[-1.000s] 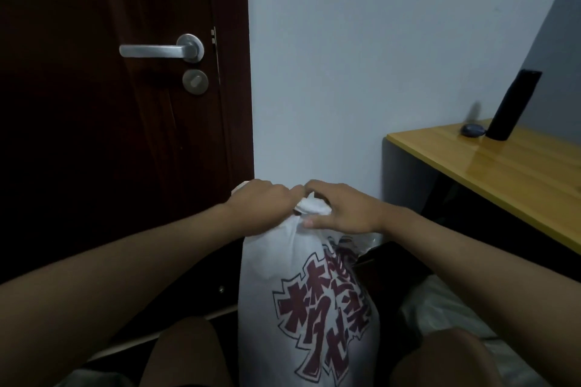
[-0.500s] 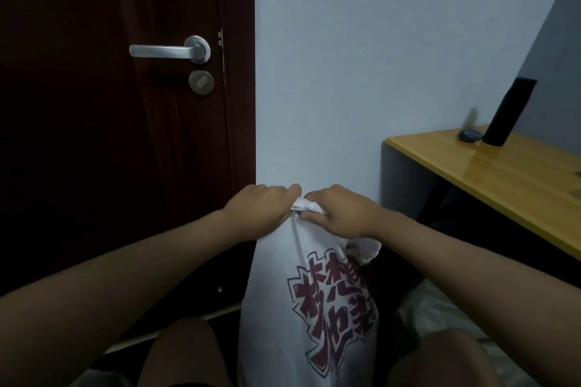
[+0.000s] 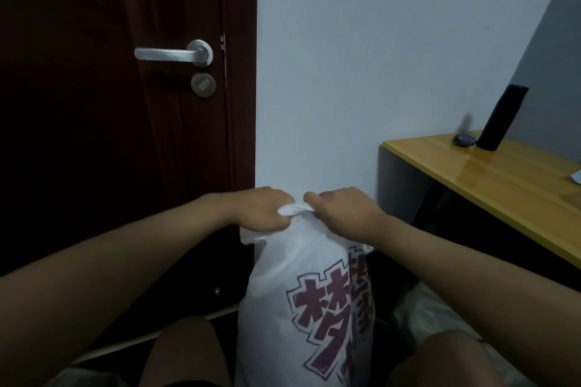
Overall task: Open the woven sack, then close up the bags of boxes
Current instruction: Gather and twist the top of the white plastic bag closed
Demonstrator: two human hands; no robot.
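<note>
Hands meet at the gathered top of a white bag printed with dark red characters; the left hand clamps the bunched neck in curled fingers, and the right hand pinches the same twist of material just beside it. The bag stands upright between the person's knees, in front of a pale wall; a dark door with a metal handle lies to the left; a yellow worktop carrying a black cylinder stands to the right.

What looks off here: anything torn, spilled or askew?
Nothing stands out. The left hand and right hand grip the bunched top of the white printed bag, which stands upright with no tear or spill visible.
</note>
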